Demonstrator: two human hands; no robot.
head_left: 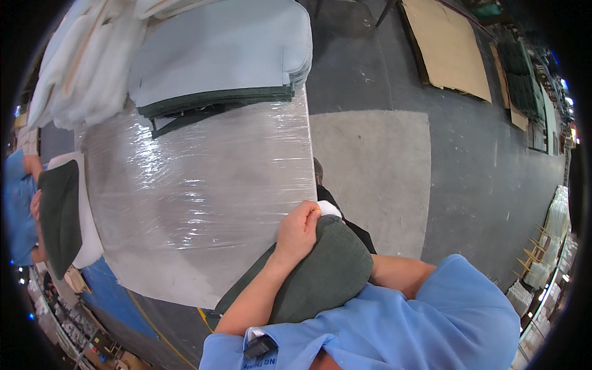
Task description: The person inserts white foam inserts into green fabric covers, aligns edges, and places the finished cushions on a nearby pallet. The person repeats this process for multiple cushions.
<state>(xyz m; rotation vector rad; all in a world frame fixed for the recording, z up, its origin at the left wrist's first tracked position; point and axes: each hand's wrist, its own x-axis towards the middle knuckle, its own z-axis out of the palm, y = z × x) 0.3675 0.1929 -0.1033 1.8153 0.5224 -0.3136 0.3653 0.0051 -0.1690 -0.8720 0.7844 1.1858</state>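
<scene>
One hand (298, 231) grips green cushion (320, 274) at table (185, 271) edge

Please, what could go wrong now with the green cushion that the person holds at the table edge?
The green cushion sits past the edge of the plastic-wrapped table, held against the body by one hand; it might slip to the floor. The fabric stack overhangs the far edge and could slide.

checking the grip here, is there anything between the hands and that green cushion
Nothing visible does. The left hand already rests directly on the dark green cushion, fingers curled over its top edge where white filling shows. The right hand is hidden behind the cushion, so its contact cannot be judged.
</scene>
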